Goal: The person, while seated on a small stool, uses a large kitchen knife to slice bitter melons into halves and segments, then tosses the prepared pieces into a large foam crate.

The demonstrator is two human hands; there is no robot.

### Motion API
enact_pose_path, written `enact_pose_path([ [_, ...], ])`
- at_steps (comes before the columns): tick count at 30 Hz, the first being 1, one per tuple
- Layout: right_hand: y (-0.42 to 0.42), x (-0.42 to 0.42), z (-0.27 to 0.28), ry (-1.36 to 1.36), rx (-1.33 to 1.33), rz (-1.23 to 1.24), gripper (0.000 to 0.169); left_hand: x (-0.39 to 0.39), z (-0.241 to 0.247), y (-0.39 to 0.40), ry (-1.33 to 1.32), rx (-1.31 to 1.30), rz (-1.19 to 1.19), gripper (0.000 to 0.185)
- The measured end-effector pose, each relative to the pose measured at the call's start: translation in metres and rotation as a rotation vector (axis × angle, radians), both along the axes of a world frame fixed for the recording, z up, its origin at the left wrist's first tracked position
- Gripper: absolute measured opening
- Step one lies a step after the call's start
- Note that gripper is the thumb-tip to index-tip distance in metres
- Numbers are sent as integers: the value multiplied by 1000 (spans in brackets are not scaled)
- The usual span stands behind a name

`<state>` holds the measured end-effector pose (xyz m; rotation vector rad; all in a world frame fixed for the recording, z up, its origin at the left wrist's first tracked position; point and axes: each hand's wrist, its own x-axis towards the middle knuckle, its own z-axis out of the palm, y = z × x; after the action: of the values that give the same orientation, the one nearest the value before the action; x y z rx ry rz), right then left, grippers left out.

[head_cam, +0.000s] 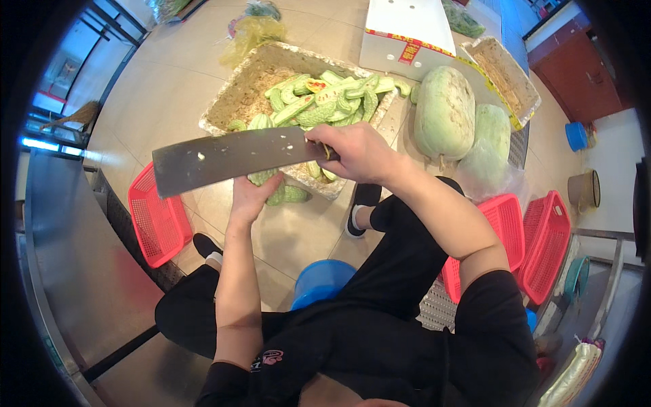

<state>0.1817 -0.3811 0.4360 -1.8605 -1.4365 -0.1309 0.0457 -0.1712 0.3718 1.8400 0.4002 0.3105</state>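
My right hand (356, 152) grips the handle of a wide cleaver (229, 157). The blade points left, with pale bits stuck to its face, and passes above my left hand (254, 198). That hand is closed around a pale green bitter melon (263, 176), partly hidden by the blade. More bitter melon (294, 194) shows just beyond my thumb, and I cannot tell whether it is a separate one. Behind the cleaver stands a worn foam box (218, 109) with a heap of split bitter melons (325, 104) inside; one shows red seeds.
Two large wax gourds (445, 112) (492, 129) lie right of the box, the smaller partly under clear plastic. Red plastic baskets stand left (157, 219) and right (546, 244). A blue bucket (323, 280) is between my legs. A white foam box (402, 53) and a yellow bag (257, 38) lie farther off.
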Motion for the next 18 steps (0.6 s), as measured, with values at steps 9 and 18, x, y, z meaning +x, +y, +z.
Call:
enact_pose_path([
  [9,7,47,-35,235,-468,-244,23,11,2,-2,-156,-10,141,48],
  [18,35,25,-64,560,-593,-414,37,-54,-104,31,35,-672,536,50],
])
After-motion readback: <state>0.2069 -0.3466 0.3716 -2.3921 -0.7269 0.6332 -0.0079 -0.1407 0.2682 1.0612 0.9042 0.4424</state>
